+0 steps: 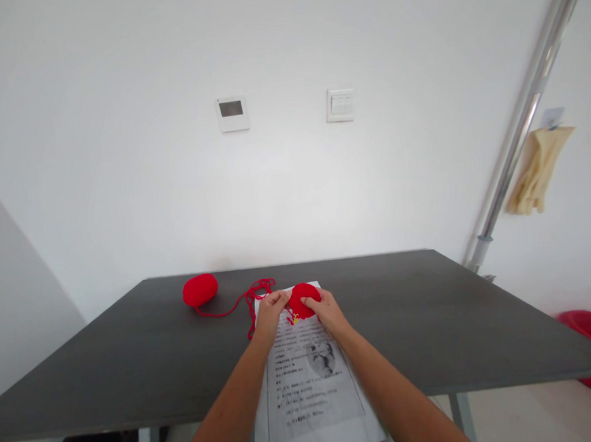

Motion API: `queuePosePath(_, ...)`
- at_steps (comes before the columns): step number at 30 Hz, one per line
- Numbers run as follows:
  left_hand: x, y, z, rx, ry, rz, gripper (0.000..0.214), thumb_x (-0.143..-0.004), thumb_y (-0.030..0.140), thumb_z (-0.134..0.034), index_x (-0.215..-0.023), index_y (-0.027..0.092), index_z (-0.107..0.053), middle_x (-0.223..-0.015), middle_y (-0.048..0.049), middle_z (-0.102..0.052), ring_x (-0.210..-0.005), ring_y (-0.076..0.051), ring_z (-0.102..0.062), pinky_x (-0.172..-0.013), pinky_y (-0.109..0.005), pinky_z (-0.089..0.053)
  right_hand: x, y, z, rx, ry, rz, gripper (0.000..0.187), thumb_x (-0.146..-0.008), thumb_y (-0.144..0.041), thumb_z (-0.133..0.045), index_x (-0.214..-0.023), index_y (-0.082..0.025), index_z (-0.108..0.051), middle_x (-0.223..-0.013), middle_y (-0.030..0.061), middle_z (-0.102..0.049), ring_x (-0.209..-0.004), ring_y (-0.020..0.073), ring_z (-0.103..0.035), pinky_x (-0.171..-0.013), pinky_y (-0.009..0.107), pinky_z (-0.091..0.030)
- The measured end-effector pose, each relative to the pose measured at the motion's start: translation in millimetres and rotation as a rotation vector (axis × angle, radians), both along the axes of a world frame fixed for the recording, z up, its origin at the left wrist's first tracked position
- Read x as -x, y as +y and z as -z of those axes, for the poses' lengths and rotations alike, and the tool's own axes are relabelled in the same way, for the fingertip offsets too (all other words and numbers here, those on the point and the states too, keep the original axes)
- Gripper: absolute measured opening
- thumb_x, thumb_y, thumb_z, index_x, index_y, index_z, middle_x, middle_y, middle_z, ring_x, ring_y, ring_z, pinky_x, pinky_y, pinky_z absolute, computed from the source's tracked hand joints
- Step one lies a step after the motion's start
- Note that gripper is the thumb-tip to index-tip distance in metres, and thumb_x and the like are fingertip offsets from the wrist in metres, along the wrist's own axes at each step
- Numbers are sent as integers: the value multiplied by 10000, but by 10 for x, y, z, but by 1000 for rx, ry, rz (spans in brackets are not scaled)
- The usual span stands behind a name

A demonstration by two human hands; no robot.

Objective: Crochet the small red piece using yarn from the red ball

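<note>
Forearms (239, 391) foremost; left fingers (279, 297), right fingers (314, 303) pinch red disc (302, 292) over unreadable printed sheet (304, 398).

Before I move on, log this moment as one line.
left grip: at left edge of red disc | right grip: holding red disc | printed sheet: below both | red yarn ball: on grey table

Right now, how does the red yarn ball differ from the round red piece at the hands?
The yarn ball looks plump, while the round red piece looks flatter. The ball rests untouched on the dark table; the piece is in the right hand, with the left hand at its edge. A small yellow bit shows by the piece, none by the ball. Both are red.
</note>
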State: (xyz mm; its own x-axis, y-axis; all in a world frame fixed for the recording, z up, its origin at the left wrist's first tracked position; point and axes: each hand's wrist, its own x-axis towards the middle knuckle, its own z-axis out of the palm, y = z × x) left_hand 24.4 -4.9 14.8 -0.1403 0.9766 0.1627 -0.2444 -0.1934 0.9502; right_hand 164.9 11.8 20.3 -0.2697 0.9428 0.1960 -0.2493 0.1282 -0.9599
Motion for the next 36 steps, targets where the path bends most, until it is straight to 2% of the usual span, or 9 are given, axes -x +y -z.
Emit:
queuePosePath(25,15,21,9,-21,105,-15,285,-616,400,-706,-561,143,-597,-523,13,-539,-511,-98,-459,-521,-219,-363,-18,8,2,-39,-59,36,211,-655,-322,-650,-764,-142,-674,-680,37,-688,-631,180,-615,-604,282,-488)
queuePosePath(36,3,7,8,-36,52,-3,276,-638,394,-695,-581,147,-585,-535,20,-536,-520,-94,-459,-540,-221,-370,3,-14,-17,19,15,0,200,-620,-296,-659,-747,-144,-678,-625,15,-673,-588,166,-602,-588,274,-471)
